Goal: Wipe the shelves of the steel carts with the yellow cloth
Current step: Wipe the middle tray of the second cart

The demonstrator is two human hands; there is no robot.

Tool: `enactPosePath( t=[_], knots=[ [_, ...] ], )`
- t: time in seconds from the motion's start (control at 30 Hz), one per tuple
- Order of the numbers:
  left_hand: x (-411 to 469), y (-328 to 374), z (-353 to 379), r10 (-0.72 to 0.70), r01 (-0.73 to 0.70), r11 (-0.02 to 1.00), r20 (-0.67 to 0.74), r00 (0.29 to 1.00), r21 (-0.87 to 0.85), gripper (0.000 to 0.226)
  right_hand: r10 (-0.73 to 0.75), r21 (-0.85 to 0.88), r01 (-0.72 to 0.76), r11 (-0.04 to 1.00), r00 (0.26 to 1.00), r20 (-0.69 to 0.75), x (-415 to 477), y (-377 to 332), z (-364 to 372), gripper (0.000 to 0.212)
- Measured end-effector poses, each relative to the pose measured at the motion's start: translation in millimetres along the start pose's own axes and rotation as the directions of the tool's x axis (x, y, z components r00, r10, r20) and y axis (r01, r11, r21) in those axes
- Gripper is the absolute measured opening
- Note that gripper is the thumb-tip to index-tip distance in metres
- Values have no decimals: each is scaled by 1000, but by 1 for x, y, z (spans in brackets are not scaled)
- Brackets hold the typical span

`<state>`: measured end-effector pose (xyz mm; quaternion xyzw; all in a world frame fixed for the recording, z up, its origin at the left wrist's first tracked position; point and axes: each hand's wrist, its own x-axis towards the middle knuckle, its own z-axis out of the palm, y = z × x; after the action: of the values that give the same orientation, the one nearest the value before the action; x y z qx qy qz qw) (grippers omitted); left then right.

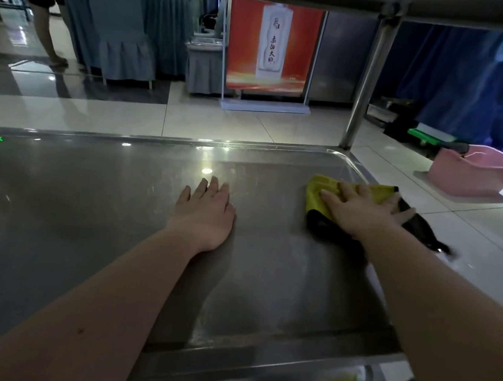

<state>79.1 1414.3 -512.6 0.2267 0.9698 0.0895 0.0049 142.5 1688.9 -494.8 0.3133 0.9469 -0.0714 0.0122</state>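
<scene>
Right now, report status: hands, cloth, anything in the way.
Left hand flat on shelf, open. Right hand presses yellow cloth flat at shelf's right edge. Corner post just beyond cloth.

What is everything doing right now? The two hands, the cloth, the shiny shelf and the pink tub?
Left hand: open, flat on the shelf, holding nothing.
Right hand: open, fingers straight, pressing on the cloth.
Yellow cloth: bunched at the shelf's right edge, dark part trailing over it.
Steel cart shelf: streaky, with light reflecting off it.
Pink tub: upright on the floor, with a dark handle sticking out.
</scene>
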Motion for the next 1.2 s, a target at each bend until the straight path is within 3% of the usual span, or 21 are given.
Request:
enactPosePath(
  t=[0.07,0.13,0.2,0.3,0.4,0.47,0.63,0.77,0.9,1.07,1.2],
  knots=[
    [0,0,-1,0,-1,999,-22,1000,-35,55,-76,19,76,997,997,-9,-8,-44,5,78],
    [1,-2,-2,-40,15,970,-102,994,-241,56,-210,7,210,978,978,-9,-22,-97,11,75],
    [2,-5,-5,-147,52,865,-154,977,-498,59,-346,-17,346,938,938,7,-40,-141,20,73],
    [2,-11,-7,-236,95,788,-156,959,-608,60,-449,0,449,894,893,32,-48,-159,27,73],
    [5,-11,-5,-206,87,820,-150,967,-566,55,-426,5,426,905,904,26,-25,-116,16,78],
    [8,-12,-1,-174,73,856,-152,973,-512,54,-317,0,318,948,948,10,0,-67,7,79],
    [13,-10,4,-65,27,975,-168,984,-219,45,-107,-29,106,994,994,-24,32,20,-3,82],
    [28,-3,-6,-94,84,993,-129,987,-82,51,-118,-37,117,993,992,-38,33,16,-2,81],
    [48,-4,-14,-23,34,994,-106,994,102,55,-114,-43,113,993,993,-33,32,16,-2,79],
    [54,-6,-1,-64,66,996,-36,997,59,56,-118,-62,116,991,993,-28,34,17,-3,79],
    [52,-5,-2,-72,72,997,-21,997,31,57,12,-14,-12,1000,1000,3,31,-12,-5,76]
  ],
)
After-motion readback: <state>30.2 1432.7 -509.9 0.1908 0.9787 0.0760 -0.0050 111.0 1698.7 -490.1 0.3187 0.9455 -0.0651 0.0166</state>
